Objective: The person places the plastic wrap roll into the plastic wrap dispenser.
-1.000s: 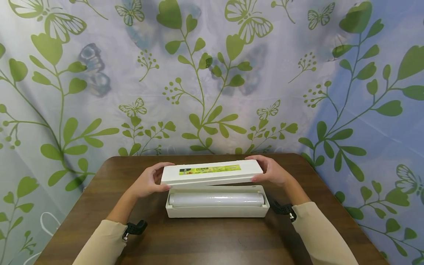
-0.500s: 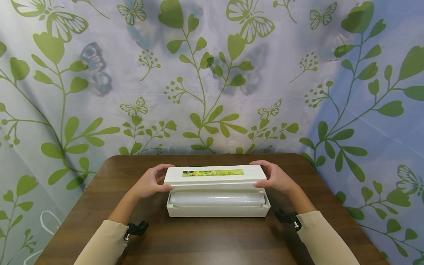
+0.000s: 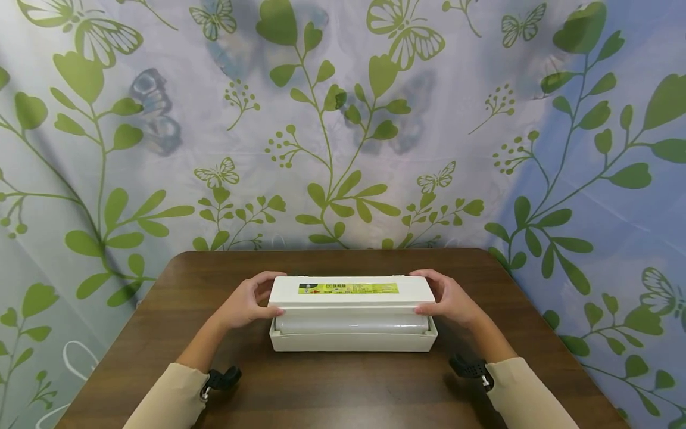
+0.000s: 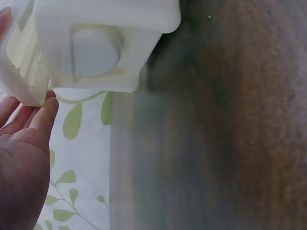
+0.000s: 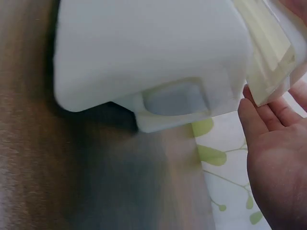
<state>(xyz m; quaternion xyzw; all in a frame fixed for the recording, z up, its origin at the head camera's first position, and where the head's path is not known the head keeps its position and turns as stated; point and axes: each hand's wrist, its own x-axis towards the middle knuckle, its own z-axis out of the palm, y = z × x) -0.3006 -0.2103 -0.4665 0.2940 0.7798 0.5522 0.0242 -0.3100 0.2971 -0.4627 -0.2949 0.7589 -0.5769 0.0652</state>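
Note:
A white plastic lid (image 3: 351, 300) with a yellow-green label lies over the back part of a white cling film dispenser box (image 3: 354, 342). In front of the lid, the wrapped cling film roll (image 3: 351, 325) shows inside the box. My left hand (image 3: 249, 302) grips the lid's left end, thumb at its front edge. At the other end my right hand (image 3: 449, 300) holds it likewise. In the left wrist view, the lid (image 4: 21, 84) is tilted against the box (image 4: 108, 12). The right wrist view shows the lid (image 5: 271, 52) raised at an angle from the box (image 5: 144, 43).
The box stands on a brown wooden table (image 3: 343, 393). Behind the table hangs a pale curtain (image 3: 343, 179) printed with green leaves and butterflies. A black strap mount (image 3: 222, 379) is on the left wrist, and another strap mount (image 3: 467, 367) on the right.
Both hands have lowered the lid, first levelling its raised right end and shifting it slightly right. It now sits lower at the back of the box, which has stayed in place.

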